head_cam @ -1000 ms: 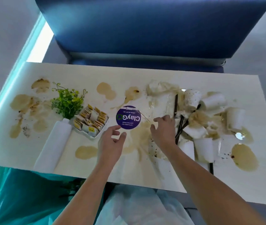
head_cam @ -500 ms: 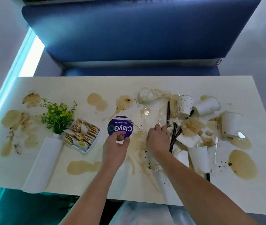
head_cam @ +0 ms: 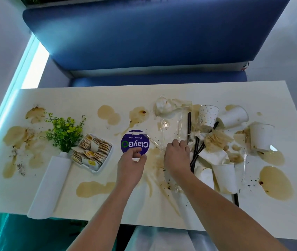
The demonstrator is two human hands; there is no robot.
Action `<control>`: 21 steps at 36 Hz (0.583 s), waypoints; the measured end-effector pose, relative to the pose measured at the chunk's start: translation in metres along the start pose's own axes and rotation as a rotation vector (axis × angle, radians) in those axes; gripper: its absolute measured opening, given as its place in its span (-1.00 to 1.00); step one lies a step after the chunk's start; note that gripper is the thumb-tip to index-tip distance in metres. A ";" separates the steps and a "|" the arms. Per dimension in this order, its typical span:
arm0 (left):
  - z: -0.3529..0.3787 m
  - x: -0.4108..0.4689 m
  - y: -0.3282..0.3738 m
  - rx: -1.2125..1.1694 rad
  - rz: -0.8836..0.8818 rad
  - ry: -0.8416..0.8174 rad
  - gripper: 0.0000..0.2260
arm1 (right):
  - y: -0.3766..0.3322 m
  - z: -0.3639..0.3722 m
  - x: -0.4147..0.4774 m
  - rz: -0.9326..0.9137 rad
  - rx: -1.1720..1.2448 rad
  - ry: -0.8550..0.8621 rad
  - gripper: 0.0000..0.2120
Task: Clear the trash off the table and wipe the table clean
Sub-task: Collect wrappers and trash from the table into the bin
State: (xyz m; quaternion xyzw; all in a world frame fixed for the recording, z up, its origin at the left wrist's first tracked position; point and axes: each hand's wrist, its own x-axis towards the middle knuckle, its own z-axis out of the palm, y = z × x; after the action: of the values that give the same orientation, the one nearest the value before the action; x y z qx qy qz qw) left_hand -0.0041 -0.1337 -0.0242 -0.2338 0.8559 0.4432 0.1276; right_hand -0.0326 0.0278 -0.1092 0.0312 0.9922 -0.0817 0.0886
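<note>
Trash pile (head_cam: 216, 140) of cups, napkins and straws is lying on the right half of the surface (head_cam: 180, 91), well apart from the plant vase (head_cam: 51, 182) and sachet tray (head_cam: 92, 153) at the left. Left hand (head_cam: 130, 169) is pinching the near edge of the purple round sign (head_cam: 135, 143) between thumb and fingers, holding no trash. Right hand (head_cam: 177, 156) is sitting just right of it, fingers bent down at the near end of the clear wrapper (head_cam: 169, 127); actual grip is not readable. Black straws (head_cam: 195, 153) are running far-to-near just beside its knuckles. Right hand is the nearer 1, with the pile lying directly to its right.
</note>
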 end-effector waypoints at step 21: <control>-0.003 0.005 0.018 -0.011 0.018 -0.018 -0.79 | -0.014 -0.037 -0.014 0.011 0.490 0.159 -0.97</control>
State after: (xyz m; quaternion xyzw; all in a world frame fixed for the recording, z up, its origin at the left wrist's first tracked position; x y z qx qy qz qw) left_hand -0.0178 -0.1287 -0.0116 -0.2228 0.8543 0.4513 0.1300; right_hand -0.0260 0.0194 -0.0688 0.0636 0.9465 -0.3163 0.0006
